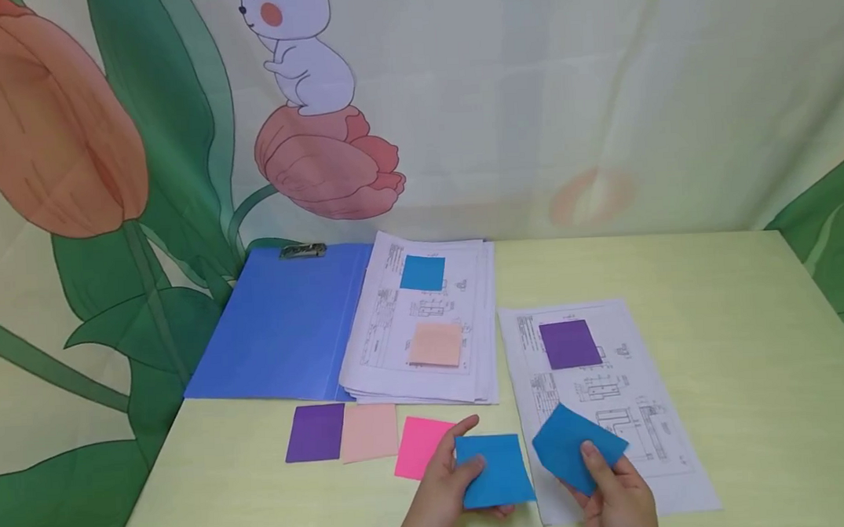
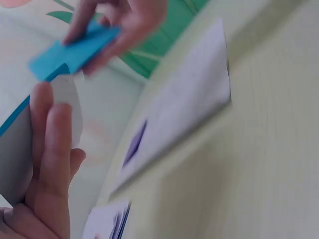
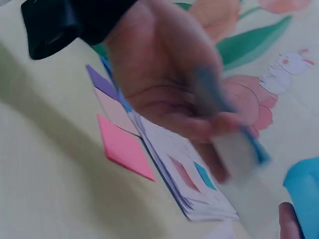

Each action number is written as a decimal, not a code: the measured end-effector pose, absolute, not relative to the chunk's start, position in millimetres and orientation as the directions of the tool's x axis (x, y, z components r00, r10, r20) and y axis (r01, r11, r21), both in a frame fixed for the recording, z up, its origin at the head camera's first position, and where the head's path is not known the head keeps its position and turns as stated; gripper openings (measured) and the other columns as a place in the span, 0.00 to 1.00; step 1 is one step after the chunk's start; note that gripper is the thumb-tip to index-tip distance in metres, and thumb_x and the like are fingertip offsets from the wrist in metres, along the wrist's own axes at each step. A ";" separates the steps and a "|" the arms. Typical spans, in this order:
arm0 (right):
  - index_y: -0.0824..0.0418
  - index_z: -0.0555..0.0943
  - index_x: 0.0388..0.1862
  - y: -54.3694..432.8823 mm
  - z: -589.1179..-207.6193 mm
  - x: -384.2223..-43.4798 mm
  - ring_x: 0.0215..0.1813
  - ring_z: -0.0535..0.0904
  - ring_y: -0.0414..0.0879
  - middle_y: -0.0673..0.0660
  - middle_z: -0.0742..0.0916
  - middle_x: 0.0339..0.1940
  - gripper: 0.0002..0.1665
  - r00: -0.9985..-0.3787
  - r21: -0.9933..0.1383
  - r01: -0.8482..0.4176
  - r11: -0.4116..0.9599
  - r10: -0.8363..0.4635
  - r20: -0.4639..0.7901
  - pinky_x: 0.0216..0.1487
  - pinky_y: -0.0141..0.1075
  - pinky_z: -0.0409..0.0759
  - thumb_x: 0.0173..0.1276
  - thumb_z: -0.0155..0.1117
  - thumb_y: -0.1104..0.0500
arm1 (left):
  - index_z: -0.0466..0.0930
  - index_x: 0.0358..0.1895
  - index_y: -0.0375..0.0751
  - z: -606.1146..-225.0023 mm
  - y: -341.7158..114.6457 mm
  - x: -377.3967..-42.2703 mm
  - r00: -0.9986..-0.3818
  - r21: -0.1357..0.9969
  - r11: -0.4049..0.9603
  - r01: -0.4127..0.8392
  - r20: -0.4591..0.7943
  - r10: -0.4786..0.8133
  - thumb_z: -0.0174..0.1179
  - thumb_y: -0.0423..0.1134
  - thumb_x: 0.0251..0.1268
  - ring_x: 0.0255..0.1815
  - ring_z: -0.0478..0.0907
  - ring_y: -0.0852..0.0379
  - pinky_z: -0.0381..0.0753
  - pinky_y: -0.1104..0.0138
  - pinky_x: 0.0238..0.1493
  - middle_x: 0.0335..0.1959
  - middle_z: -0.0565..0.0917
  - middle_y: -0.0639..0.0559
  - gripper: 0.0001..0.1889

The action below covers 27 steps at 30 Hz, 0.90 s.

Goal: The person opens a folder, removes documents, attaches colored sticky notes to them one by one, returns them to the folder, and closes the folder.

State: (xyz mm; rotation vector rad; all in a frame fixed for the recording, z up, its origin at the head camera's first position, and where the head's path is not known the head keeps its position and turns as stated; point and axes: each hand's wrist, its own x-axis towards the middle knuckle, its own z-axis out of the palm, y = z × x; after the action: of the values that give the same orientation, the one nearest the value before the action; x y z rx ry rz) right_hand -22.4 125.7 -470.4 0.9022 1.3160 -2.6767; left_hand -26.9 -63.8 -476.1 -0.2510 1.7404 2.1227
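My left hand point(image 1: 439, 491) holds a pad of blue sticky notes point(image 1: 498, 484), thumb on top and fingers beneath. A blue sticky note point(image 1: 567, 446) is pinched in my right hand point(image 1: 619, 502), turned cornerwise over the loose drawing sheet point(image 1: 675, 480) and apart from the pad. That sheet bears a purple sticky note point(image 1: 570, 343) near its top. In the right wrist view the note in my right hand is blurred. Partly behind my left hand lies a pink pad point(image 1: 419, 440), beside a peach pad point(image 1: 368, 433) and a purple pad point(image 1: 315, 433).
A blue clip folder point(image 1: 276, 325) lies spread at the back left. On its right side rests a stack of drawings point(image 1: 377, 368) carrying a blue note point(image 1: 422, 273) and a peach note point(image 1: 436, 343). A printed curtain point(image 1: 492, 95) hangs behind the table point(image 1: 751, 359).
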 end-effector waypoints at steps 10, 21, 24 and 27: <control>0.48 0.84 0.36 158.5 -475.4 -22.0 0.37 0.83 0.40 0.41 0.86 0.37 0.11 -0.780 -0.768 0.218 -0.602 0.365 -0.508 0.37 0.39 0.81 0.53 0.72 0.57 | 0.41 0.73 0.50 -497.1 -69.1 -51.7 -0.917 0.885 0.338 -0.321 -0.379 0.122 0.57 0.40 0.64 0.14 0.78 0.47 0.76 0.61 0.27 0.37 0.75 0.34 0.40; 0.63 0.85 0.34 149.4 -472.0 -9.9 0.32 0.83 0.37 0.46 0.87 0.28 0.07 -0.838 -0.984 0.105 -0.141 0.521 -0.164 0.32 0.27 0.79 0.55 0.70 0.67 | 0.67 0.65 0.54 -477.7 -56.6 -46.0 -0.992 0.401 0.913 0.075 -0.061 0.108 0.49 0.61 0.64 0.08 0.61 0.60 0.63 0.69 0.12 0.58 0.69 0.37 0.29; 0.73 0.83 0.37 148.5 -475.7 -4.5 0.37 0.83 0.36 0.53 0.87 0.33 0.12 -0.887 -0.974 -0.108 0.201 0.423 0.186 0.36 0.25 0.78 0.51 0.68 0.76 | 0.79 0.48 0.46 -463.8 -47.8 -39.8 -0.985 0.615 0.785 0.073 -0.078 0.152 0.44 0.63 0.65 0.14 0.65 0.62 0.67 0.70 0.18 0.48 0.74 0.47 0.27; 0.71 0.84 0.37 154.8 -490.5 -7.0 0.47 0.80 0.39 0.61 0.86 0.39 0.08 -0.803 -0.780 -0.470 0.414 0.165 0.572 0.45 0.25 0.76 0.58 0.65 0.71 | 0.80 0.33 0.40 -454.7 -31.7 -35.6 -0.956 0.895 0.438 -0.079 -0.193 0.223 0.48 0.59 0.66 0.19 0.69 0.62 0.69 0.70 0.21 0.34 0.76 0.55 0.24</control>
State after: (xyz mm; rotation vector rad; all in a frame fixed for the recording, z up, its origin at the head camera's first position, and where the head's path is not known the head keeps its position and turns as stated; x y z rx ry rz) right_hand -7.0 154.8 -490.5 -0.3810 3.0858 -2.0912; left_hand -35.6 -31.7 -454.7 0.1245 2.4115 1.5239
